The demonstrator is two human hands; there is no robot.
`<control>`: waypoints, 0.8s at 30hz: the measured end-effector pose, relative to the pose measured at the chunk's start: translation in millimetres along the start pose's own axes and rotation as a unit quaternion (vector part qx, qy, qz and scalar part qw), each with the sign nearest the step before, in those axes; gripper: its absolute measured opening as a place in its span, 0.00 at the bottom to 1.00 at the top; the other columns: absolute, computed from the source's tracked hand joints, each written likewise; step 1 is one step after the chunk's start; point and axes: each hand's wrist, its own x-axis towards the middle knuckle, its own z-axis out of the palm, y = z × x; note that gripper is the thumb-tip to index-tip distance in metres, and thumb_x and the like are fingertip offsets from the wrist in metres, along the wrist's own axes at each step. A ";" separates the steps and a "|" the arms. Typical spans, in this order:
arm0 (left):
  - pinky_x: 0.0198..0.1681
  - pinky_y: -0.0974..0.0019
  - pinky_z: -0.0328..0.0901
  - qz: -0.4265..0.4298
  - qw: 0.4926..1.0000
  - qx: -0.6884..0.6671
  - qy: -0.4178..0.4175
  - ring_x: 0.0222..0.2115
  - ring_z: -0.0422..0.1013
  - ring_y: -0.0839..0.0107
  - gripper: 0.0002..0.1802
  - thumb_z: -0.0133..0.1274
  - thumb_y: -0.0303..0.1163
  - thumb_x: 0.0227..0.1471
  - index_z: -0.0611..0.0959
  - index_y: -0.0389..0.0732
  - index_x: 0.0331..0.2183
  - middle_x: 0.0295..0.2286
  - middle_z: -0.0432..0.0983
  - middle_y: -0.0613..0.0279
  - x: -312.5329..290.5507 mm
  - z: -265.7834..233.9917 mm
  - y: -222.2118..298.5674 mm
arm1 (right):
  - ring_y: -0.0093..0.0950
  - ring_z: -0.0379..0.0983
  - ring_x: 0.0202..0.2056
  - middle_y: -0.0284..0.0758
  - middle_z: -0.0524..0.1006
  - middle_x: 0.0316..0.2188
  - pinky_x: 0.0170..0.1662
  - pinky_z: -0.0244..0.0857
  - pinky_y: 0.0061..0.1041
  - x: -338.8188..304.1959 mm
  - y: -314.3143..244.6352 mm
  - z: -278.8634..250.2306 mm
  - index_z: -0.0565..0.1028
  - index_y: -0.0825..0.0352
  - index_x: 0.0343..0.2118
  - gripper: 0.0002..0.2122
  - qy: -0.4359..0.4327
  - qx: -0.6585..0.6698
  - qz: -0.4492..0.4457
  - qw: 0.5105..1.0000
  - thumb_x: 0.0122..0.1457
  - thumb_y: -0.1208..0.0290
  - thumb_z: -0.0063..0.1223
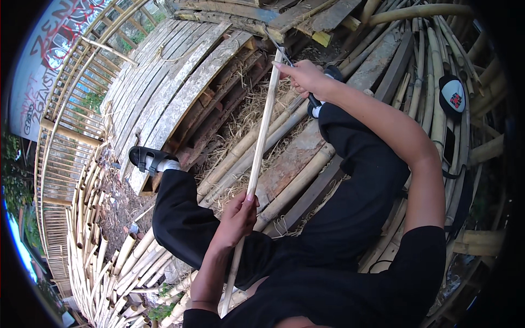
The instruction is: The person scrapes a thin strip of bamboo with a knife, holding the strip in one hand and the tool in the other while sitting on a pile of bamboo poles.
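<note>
A long, pale bamboo strip (264,131) slants across my lap, its far end up by the wooden boards. My left hand (236,220) is closed around its lower part, thumb lying along the strip. Near its far end, my right hand (307,77) grips a knife (273,39) with a dark handle. The thin blade reaches away to the upper left and crosses the tip of the strip; whether it has cut in cannot be made out. Part of the handle shows below the right hand, beside my foot.
A weathered plank platform (158,71) lies ahead, with bamboo shavings (229,128) beneath its edge. Bamboo poles (292,202) run under my legs. Cut bamboo (109,273) is heaped at lower left, beside a bamboo fence (68,147). A black-and-white cap (453,97) rests at right.
</note>
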 end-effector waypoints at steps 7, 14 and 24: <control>0.11 0.76 0.51 -0.073 0.994 -0.054 -0.066 0.08 0.53 0.80 0.18 0.35 0.46 0.60 0.68 0.41 0.29 0.11 0.58 0.70 -5.3 -2.5 -26.4 | 0.15 0.50 0.10 0.24 0.57 0.11 0.12 0.47 0.19 8.6 29.1 4.8 0.63 0.64 0.17 0.17 -0.015 -0.005 0.015 1.000 0.55 0.61 0.54; 0.24 0.69 0.66 -0.127 0.987 0.012 -0.099 0.17 0.72 0.66 0.25 0.32 0.50 0.59 0.71 0.37 0.28 0.16 0.72 0.56 -1.8 -5.5 -35.0 | 0.18 0.58 0.11 0.30 0.66 0.12 0.12 0.52 0.22 4.9 37.8 17.3 0.66 0.66 0.16 0.16 -0.037 -0.069 0.001 0.997 0.52 0.62 0.55; 0.33 0.69 0.67 0.025 0.997 0.077 0.012 0.26 0.73 0.68 0.19 0.40 0.41 0.59 0.65 0.34 0.43 0.29 0.74 0.52 63.3 24.4 23.3 | 0.18 0.58 0.13 0.27 0.64 0.12 0.17 0.53 0.24 4.5 44.8 11.4 0.67 0.65 0.16 0.18 -0.075 -0.036 -0.008 0.996 0.54 0.58 0.52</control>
